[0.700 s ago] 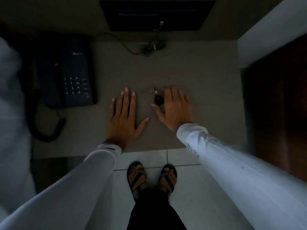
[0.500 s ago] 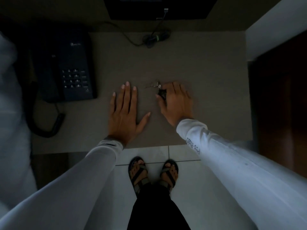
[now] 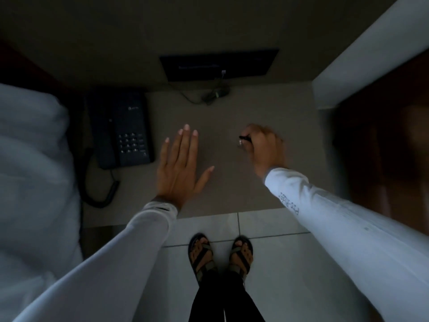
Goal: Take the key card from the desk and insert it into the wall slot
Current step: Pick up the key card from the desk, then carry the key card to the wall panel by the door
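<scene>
The room is dim. My right hand point(image 3: 264, 147) is curled into a fist above the grey desk point(image 3: 232, 182), gripping a small dark key tag point(image 3: 244, 137) with a metal ring hanging below it. Only the tag's edge shows between the fingers. My left hand point(image 3: 180, 168) lies flat on the desk, palm down, fingers together and thumb spread, holding nothing. A dark rectangular panel point(image 3: 218, 65) is on the wall behind the desk; whether it has a slot I cannot tell.
A dark telephone point(image 3: 120, 129) with a coiled cord sits at the desk's left. A cable bundle point(image 3: 216, 95) lies by the wall. White bedding point(image 3: 32, 170) is at left, a white wall corner point(image 3: 362, 56) and brown door point(image 3: 383, 154) at right. My sandalled feet stand on floor tiles.
My right hand has closed on the key tag, lifted it off the desk and shifted right. The view has tilted up, showing more wall. The left hand stays flat.
</scene>
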Demonstrator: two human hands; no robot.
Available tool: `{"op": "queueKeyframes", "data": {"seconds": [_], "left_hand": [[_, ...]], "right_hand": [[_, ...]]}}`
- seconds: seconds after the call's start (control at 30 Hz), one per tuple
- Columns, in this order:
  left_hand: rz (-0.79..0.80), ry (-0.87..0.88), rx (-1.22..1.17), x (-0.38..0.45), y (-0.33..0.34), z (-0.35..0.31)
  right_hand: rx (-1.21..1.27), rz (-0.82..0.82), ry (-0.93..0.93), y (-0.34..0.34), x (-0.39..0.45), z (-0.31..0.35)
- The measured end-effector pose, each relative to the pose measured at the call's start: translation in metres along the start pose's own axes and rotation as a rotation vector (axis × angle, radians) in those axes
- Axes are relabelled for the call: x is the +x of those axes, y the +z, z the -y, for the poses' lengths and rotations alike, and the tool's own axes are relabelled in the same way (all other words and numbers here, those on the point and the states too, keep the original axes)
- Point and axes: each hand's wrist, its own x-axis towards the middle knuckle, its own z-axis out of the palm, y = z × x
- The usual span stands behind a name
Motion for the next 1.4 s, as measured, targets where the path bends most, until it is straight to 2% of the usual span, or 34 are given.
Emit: {"op": "queueKeyframes", "data": {"seconds": [0.13,0.23,0.33,0.47,0.67,0.87,1.1,1.4], "left_hand": [[-0.127,0.056,0.036,0.058,-0.075,-0.006],[-0.228,0.121,0.070,0.104,-0.142,-0.014],[-0.339,0.178,0.104,0.146,-0.218,-0.023],[-0.495,0.227,0.094,0.201,-0.333,-0.037],[-0.747,0.290,0.090,0.261,-0.513,-0.073],[-0.967,0.383,0.050,0.285,-0.663,-0.124],[-1.098,0.528,-0.048,0.282,-0.755,-0.212],[-1.134,0.756,-0.274,0.208,-0.803,-0.396]], "right_hand": [[0.062,-0.128,0.066,-0.078,0.008,0.014],[0.219,-0.214,0.116,-0.151,0.017,0.029],[0.422,-0.330,0.051,-0.237,0.022,0.042],[0.555,-0.500,-0.040,-0.367,0.012,0.072],[0.651,-0.681,-0.154,-0.551,-0.027,0.119],[0.719,-0.783,-0.206,-0.693,-0.099,0.141],[0.673,-0.935,-0.179,-0.796,-0.212,0.120],[0.565,-1.167,0.010,-0.851,-0.419,0.050]]}}
